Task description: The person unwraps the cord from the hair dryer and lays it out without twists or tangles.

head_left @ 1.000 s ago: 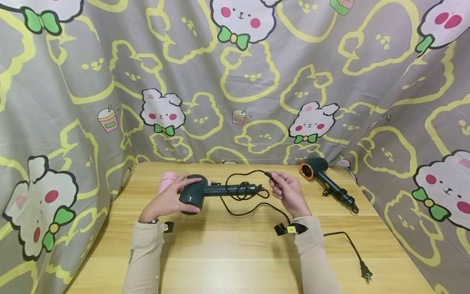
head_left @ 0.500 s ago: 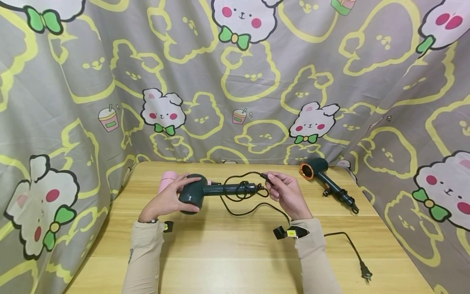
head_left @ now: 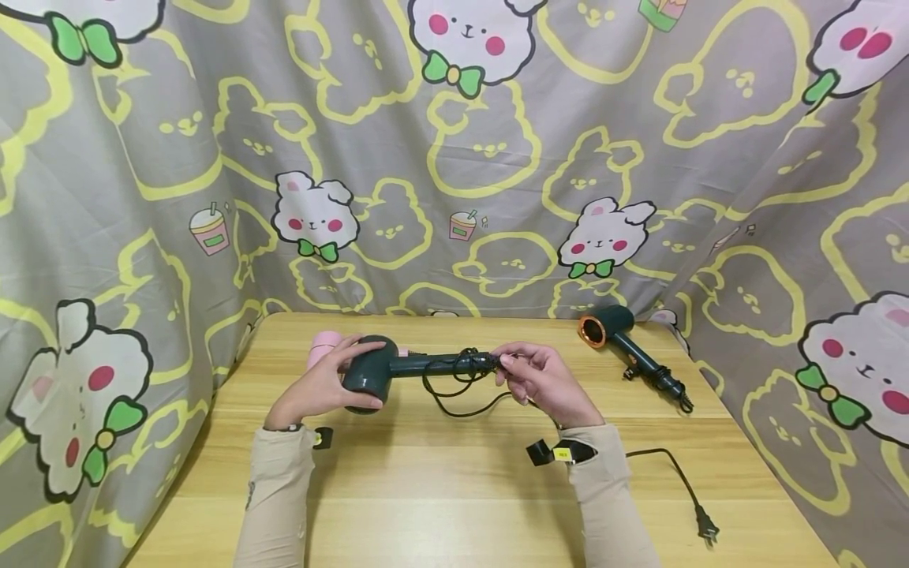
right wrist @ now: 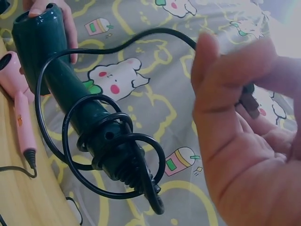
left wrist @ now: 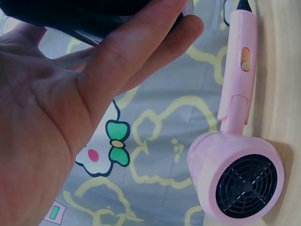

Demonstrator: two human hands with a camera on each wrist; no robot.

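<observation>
1. Head view: the left hand grasps the dark green hair dryer by its head, thumb on the near side, fingers over the top. The dryer lies horizontally between the two hands, over the table, handle pointing towards the right hand.

2. Head view: a black cord is wound around the handle's end. The right hand pinches just beside that end; the pinched part is too small to make out here.

3. Head view, surroundings: the pink dryer is partly hidden behind the left hand. The orange-rimmed dryer lies towards the table's far right, its own cord bundled at the handle. A two-pin plug rests near the right edge. Patterned grey curtain behind.

4. Left wrist view: the left hand's palm sits beneath a dark part of the held dryer at top left. The pink dryer lies on the table, black grille visible.

5. Right wrist view: the right hand's curled fingers grip a plug, metal prong showing. The black cord arcs from the hand to loose loops around the handle.
</observation>
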